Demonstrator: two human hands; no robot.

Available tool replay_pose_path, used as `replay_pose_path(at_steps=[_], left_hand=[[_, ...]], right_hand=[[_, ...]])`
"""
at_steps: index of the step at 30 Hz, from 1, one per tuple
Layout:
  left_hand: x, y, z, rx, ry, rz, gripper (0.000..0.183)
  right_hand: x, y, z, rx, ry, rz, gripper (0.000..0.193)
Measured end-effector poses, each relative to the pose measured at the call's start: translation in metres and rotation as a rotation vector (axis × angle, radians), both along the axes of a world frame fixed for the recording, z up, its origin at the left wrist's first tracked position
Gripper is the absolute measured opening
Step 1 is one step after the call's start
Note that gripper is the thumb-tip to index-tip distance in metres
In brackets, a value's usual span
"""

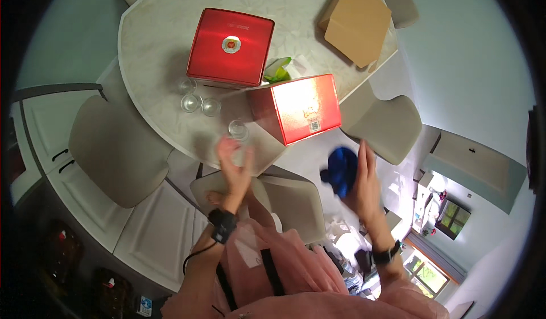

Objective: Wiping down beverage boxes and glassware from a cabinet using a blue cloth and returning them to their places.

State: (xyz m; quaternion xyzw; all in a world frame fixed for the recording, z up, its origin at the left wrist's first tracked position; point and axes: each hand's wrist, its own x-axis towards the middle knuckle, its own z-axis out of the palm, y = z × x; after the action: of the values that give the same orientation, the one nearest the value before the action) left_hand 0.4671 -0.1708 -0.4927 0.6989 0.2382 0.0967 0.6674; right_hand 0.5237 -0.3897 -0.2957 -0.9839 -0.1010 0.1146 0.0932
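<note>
My left hand [234, 168] is at the near edge of the pale table [153, 51], slightly blurred, its thumb and fingers apart. Just beyond its fingertips stands a small clear glass cup [238, 130]. Farther left are more such glasses, a front one [190, 103], one to its right [211, 107] and one behind [187, 84]. Off the table's edge to the right, my right hand [367, 188] holds a shiny dark-blue rounded object [343, 172]; motion blur hides its kind.
A red square box [230, 43] and a second glossy red box [307, 111] sit on the table, with a green-and-white packet [278, 70] between them. At the far right is a brown cardboard box [359, 26]. Beige chairs [122, 154] surround the table, including one [290, 205] before me.
</note>
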Motion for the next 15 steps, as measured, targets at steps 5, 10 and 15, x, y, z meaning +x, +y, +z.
replay_pose_path(at_steps=[5,10,15], left_hand=[[0.04,-0.056,0.059,-0.614,0.076,-0.122,0.071],[0.066,-0.062,0.078,-0.824,0.05,0.03,0.074],[0.106,-0.067,0.076,-0.899,-0.074,0.007,0.067]], right_hand=[[0.113,0.042,0.002,-0.116,0.012,0.374,0.095],[0.137,0.061,-0.006,-0.204,0.151,0.524,0.095],[0.151,0.047,-0.001,-0.172,0.055,0.406,0.097]])
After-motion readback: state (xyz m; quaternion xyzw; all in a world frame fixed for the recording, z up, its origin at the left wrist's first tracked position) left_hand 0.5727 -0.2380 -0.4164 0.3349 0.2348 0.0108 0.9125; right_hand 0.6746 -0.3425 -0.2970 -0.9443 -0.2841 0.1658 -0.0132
